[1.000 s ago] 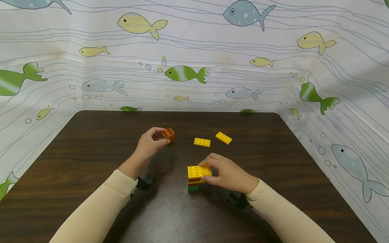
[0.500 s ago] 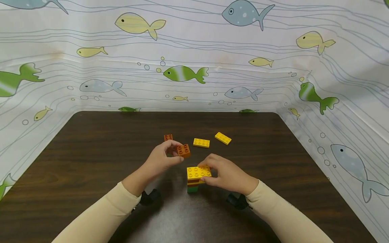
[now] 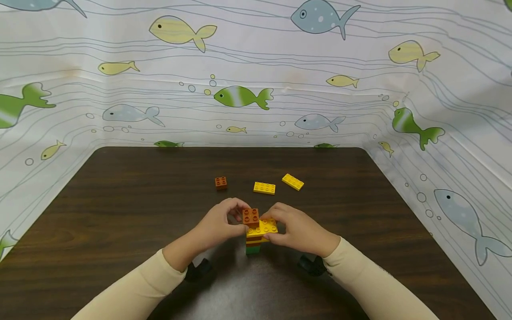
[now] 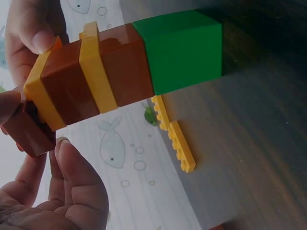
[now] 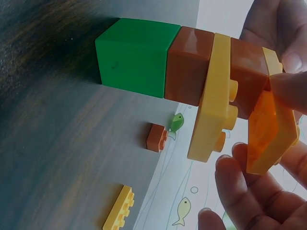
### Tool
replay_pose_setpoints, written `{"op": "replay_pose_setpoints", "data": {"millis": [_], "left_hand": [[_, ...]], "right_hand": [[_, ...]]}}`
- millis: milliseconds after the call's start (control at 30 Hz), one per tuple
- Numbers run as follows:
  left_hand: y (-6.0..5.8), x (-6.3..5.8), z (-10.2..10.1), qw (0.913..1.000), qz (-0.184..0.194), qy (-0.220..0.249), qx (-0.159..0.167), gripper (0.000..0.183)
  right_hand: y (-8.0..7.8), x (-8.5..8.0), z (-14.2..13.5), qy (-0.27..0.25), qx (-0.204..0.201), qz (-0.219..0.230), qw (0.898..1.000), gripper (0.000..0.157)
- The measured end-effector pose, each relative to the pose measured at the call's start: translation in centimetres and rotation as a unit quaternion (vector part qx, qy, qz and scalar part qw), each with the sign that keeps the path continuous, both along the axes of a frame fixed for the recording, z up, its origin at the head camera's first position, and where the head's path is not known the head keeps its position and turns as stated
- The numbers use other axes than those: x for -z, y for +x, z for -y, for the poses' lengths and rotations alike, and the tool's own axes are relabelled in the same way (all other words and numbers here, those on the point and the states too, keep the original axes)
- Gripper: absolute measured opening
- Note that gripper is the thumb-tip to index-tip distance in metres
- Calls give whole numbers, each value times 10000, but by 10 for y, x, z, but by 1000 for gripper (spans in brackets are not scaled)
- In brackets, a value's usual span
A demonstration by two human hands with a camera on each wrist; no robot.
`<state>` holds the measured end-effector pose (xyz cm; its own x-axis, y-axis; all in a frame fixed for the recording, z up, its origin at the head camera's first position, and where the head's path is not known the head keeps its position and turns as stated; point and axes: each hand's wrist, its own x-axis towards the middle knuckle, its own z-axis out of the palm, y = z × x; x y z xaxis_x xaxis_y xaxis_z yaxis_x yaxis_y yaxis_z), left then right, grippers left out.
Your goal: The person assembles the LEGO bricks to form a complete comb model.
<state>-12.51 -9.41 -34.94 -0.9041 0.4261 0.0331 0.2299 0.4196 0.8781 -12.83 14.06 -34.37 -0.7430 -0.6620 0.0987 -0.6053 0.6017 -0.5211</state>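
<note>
A tower of toy building bricks stands upright on the table, with a green brick (image 4: 184, 52) at its base. Above it, brown bricks alternate with yellow plates; the lower yellow plate (image 5: 208, 124) and top yellow plate (image 3: 269, 226) jut out rightward. My right hand (image 3: 304, 229) pinches the top plate at its overhanging right end. In my left hand (image 3: 220, 222), thumb and fingers pinch a brown brick (image 3: 250, 218) at the top plate's left end. The left wrist view shows this brick (image 4: 32, 128) tilted against the plate; whether its studs engage is hidden.
Behind the tower on the dark wooden table (image 3: 140, 191) lie a loose brown brick (image 3: 221, 183) and two yellow plates, one near the middle (image 3: 264, 188) and one farther right (image 3: 293, 182). A fish-patterned sheet (image 3: 248, 58) surrounds the table's back and sides.
My left hand has carried the brown brick rightward and nearer, from beside the loose brown brick onto the tower's top. The right hand has kept its pinch on the top plate.
</note>
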Motion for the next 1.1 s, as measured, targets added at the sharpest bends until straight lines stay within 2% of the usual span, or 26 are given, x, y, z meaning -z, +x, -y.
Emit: {"op": "replay_pose_setpoints", "data": {"millis": [400, 600, 900, 1100], "left_hand": [[5, 0, -2, 9996, -117, -163, 195, 32], [7, -1, -3, 9994, -178, -256, 158, 30], [9, -2, -5, 9974, -508, -479, 190, 28], [9, -2, -5, 9970, -525, -516, 244, 28]], "right_hand": [[0, 0, 0, 8, -3, -38, 10000, 35], [0, 0, 0, 24, 14, -36, 10000, 35], [1, 1, 0, 9, 6, -54, 10000, 35], [1, 1, 0, -8, 38, -6, 10000, 34]]}}
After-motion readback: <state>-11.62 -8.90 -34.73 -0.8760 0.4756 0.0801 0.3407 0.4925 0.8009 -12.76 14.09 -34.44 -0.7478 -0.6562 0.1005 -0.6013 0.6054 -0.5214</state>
